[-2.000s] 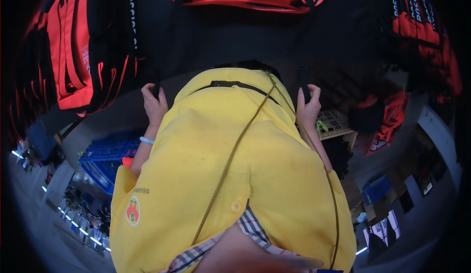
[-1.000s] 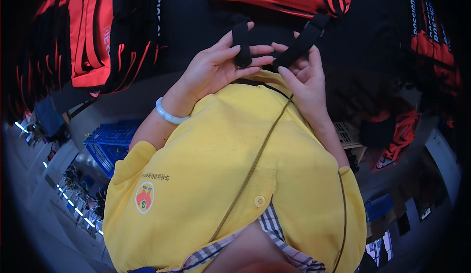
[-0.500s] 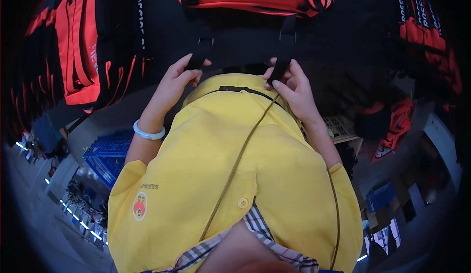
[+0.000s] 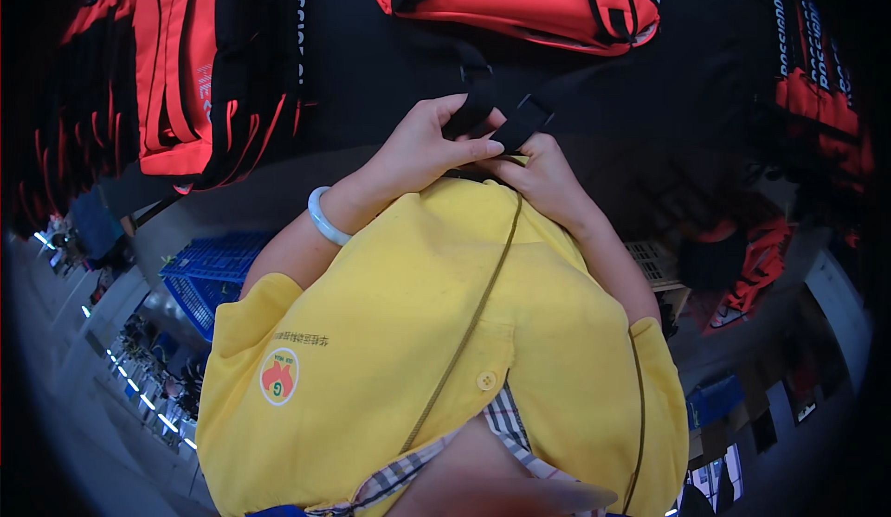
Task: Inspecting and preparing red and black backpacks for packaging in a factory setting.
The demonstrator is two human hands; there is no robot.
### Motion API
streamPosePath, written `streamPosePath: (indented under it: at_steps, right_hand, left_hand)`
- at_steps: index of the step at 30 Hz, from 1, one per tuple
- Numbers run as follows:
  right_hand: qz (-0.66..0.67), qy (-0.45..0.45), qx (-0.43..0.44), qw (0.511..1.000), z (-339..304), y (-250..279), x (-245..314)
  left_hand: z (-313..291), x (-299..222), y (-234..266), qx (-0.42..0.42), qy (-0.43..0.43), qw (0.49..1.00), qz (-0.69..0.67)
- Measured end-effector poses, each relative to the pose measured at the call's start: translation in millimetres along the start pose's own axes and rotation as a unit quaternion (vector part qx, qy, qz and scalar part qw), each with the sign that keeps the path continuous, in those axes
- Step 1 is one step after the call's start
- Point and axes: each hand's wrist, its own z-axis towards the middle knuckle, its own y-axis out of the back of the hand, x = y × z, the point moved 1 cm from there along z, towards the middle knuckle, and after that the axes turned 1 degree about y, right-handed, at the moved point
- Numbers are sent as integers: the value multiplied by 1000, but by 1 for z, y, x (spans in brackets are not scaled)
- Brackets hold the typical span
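Note:
A red bag with black trim lies at the far edge of the dark table, and two black straps run from it toward me. My left hand is closed round the left strap, just below its slider buckle. Thumb and fingers of my right hand pinch the end of the right strap, whose buckle sits a little above. Both hands are close together in front of my yellow shirt, the strap ends nearly touching. Some right-hand fingers are hidden behind the strap.
Red and black backpacks stand in a row on the left, and more bags stand at the right. A blue plastic crate is below on the left. Beyond the table's right side is a red item. A cord hangs down my shirt.
My left hand has moved right with its strap, beside my right hand. The right strap now slants instead of hanging straight. The whole view has shifted slightly.

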Motion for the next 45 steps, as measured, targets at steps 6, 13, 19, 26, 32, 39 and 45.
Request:
streamPosePath:
  at_steps: [6, 13, 19, 26, 32, 39, 45]
  right_hand:
    - [-112, -125, -72, 983, -2, 33, -53]
    - [-266, -340, -85, 898, -17, 100, -176]
    - [-257, -152, -154, 942, -61, 100, -73]
    - [-10, 53, -292, 955, -57, 5, 43]
    - [-163, 128, -328, 922, -30, -17, 42]
    - [-214, 138, -350, 901, -28, -24, 39]
    - [-314, 170, -306, 883, -22, -23, 37]
  left_hand:
    - [-1, 3, -5, -37, -90, 995, 4]
    - [-4, -5, -7, 26, 10, 997, -74]
    - [-9, -8, -4, -10, 25, 991, -128]
    - [-11, -13, -7, -14, 4, 997, -79]
    - [-14, -9, -13, -38, -28, 998, -48]
    - [-16, -3, -13, -54, -99, 994, 11]
    - [-13, 3, -10, -70, -139, 986, 68]
